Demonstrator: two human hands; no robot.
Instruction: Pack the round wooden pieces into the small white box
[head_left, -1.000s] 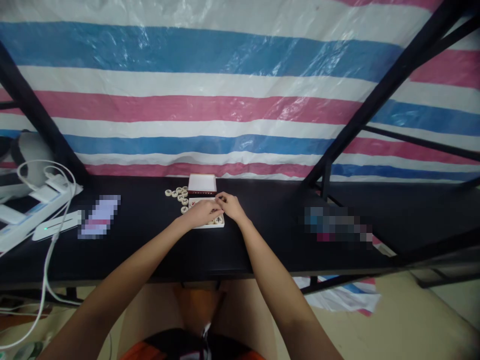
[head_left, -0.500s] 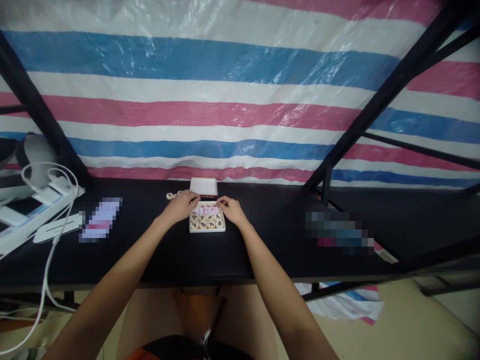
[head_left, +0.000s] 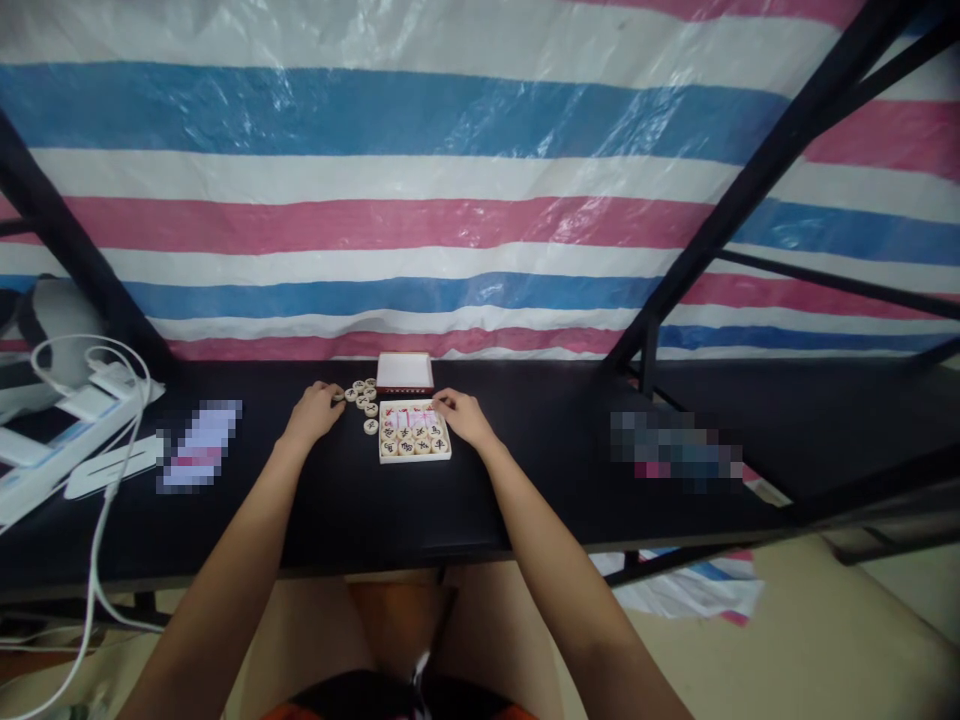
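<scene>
A white box holds rows of round Chinese chess pieces, black characters nearer me and red ones at the back. Behind it lies an open lid with a white inside and a dark red edge. Several loose pieces rest on the black table left of the box. My left hand is at the left end of these loose pieces, its fingers closed on a chess piece at the fingertips. My right hand touches the back right corner of the box with bent fingers; what they pinch, if anything, is hidden.
On the left of the black table are a white power strip with cables, a white flat object and a blurred item. Another blurred item lies right. Black metal bars slant up before a striped sheet.
My left hand has moved left from the box to the loose pieces, uncovering more of them. My right hand has stayed at the box corner. The view has shifted slightly.
</scene>
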